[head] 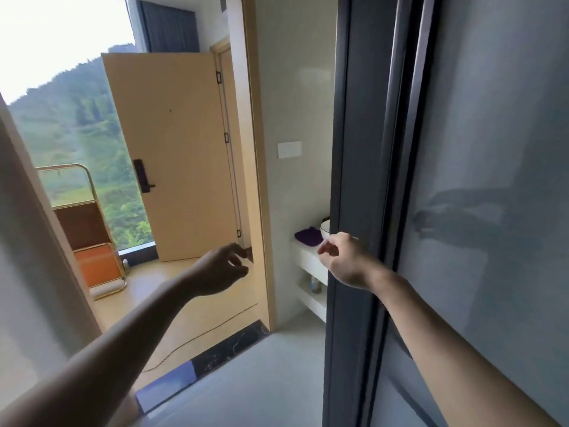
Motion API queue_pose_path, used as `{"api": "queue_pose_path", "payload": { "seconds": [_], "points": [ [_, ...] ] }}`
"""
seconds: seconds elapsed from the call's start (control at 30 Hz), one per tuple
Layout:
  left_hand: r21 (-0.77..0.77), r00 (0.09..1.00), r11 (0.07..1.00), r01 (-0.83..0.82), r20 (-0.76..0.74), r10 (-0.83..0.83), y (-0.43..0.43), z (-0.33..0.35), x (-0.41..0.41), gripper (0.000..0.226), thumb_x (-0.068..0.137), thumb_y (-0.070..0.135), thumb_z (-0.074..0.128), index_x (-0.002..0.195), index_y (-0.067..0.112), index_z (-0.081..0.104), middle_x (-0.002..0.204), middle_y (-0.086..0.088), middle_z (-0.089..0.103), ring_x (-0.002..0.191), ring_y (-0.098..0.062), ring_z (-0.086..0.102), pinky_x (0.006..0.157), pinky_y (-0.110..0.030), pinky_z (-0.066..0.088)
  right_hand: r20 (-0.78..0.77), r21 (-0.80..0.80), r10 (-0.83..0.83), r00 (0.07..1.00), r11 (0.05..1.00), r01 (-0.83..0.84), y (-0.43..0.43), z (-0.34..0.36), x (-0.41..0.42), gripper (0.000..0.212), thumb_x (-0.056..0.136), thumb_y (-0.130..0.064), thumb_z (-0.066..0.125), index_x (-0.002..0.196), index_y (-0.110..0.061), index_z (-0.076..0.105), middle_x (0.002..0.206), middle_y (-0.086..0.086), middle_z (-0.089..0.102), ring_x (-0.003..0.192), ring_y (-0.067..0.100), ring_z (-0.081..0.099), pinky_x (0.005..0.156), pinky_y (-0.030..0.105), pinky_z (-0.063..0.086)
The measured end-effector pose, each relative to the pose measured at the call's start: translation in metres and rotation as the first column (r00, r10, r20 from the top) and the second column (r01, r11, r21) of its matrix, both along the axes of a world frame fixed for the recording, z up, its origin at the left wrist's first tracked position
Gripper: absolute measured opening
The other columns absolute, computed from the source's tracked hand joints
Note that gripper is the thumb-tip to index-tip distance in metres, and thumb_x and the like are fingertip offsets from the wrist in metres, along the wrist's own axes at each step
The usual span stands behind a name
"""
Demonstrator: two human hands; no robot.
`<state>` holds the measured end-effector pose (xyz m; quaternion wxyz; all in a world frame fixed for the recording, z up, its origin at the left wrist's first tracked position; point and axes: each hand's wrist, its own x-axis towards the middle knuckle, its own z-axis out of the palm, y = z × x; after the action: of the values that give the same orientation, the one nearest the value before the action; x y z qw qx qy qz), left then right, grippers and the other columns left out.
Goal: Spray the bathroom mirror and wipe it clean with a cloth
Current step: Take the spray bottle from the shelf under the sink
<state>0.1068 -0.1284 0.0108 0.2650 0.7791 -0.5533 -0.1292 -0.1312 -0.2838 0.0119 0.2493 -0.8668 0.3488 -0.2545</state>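
A purple cloth (308, 236) lies on a white counter (311, 263) far ahead, next to a white basin (324, 229) that the dark door frame half hides. My left hand (221, 269) is stretched forward at mid-frame, fingers loosely curled and apart, holding nothing. My right hand (341, 260) reaches toward the counter beside the frame, fingers curled and apart, also holding nothing. No mirror and no spray bottle can be made out clearly; a small bottle (314, 285) stands on the shelf under the counter.
A dark sliding-door frame (357, 180) with frosted glass (492, 180) fills the right side. A wooden door (172, 155) stands open at the left, with a housekeeping cart (89, 232) by a large window. A black marble threshold (228, 349) crosses the floor.
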Motion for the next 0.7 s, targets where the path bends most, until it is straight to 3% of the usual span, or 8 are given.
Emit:
{"api": "queue_pose_path", "payload": {
  "seconds": [0.17, 0.3, 0.4, 0.57, 0.7],
  "points": [
    [0.064, 0.981, 0.983, -0.172, -0.075, 0.176, -0.006, -0.03, 0.052, 0.033, 0.097, 0.017, 0.066, 0.129, 0.015, 0.059, 0.111, -0.003, 0.065, 0.098, -0.013, 0.065, 0.068, -0.019, 0.049, -0.061, 0.044, 0.145, 0.988, 0.989, -0.142, -0.039, -0.04, 0.07, 0.017, 0.096, -0.023, 0.055, 0.11, -0.021, 0.065, 0.117, -0.001, 0.053, 0.101, 0.016, 0.056, 0.078, 0.026, 0.046],
    [0.114, 0.961, 0.966, -0.233, -0.122, 0.247, -0.028, -0.05, 0.094, 0.033, 0.096, 0.015, 0.067, 0.128, 0.014, 0.059, 0.109, -0.002, 0.065, 0.102, -0.016, 0.065, 0.08, -0.027, 0.055, -0.103, 0.089, 0.204, 0.973, 0.977, -0.195, -0.07, -0.062, 0.12, 0.022, 0.097, -0.025, 0.057, 0.118, -0.02, 0.064, 0.116, -0.004, 0.049, 0.105, 0.016, 0.055, 0.085, 0.028, 0.046],
    [0.136, 0.957, 0.961, -0.241, -0.132, 0.259, -0.059, -0.063, 0.13, 0.033, 0.097, 0.014, 0.066, 0.129, 0.013, 0.059, 0.115, -0.005, 0.065, 0.104, -0.017, 0.065, 0.085, -0.03, 0.055, -0.13, 0.103, 0.195, 0.972, 0.978, -0.182, -0.098, -0.078, 0.155, 0.018, 0.096, -0.028, 0.058, 0.112, -0.024, 0.063, 0.113, -0.006, 0.051, 0.104, 0.016, 0.057, 0.089, 0.033, 0.052],
    [0.105, 0.959, 0.969, -0.222, -0.155, 0.236, -0.125, -0.069, 0.193, 0.032, 0.098, 0.014, 0.064, 0.13, 0.012, 0.059, 0.106, 0.0, 0.062, 0.093, -0.007, 0.059, 0.068, -0.018, 0.044, -0.158, 0.113, 0.151, 0.976, 0.985, -0.134, -0.155, -0.084, 0.214, 0.008, 0.095, -0.024, 0.057, 0.101, -0.025, 0.062, 0.114, 0.0, 0.057, 0.098, 0.016, 0.056, 0.084, 0.028, 0.045],
    [0.094, 0.978, 0.987, -0.129, -0.15, 0.142, -0.188, -0.057, 0.228, 0.031, 0.099, 0.014, 0.063, 0.129, 0.012, 0.059, 0.109, -0.001, 0.062, 0.092, -0.008, 0.059, 0.065, -0.017, 0.044, -0.109, 0.121, 0.018, 0.994, 0.993, -0.004, -0.206, -0.072, 0.248, 0.013, 0.093, -0.021, 0.058, 0.102, -0.018, 0.067, 0.11, 0.001, 0.057, 0.097, 0.018, 0.059, 0.088, 0.029, 0.048]
  ]
}}
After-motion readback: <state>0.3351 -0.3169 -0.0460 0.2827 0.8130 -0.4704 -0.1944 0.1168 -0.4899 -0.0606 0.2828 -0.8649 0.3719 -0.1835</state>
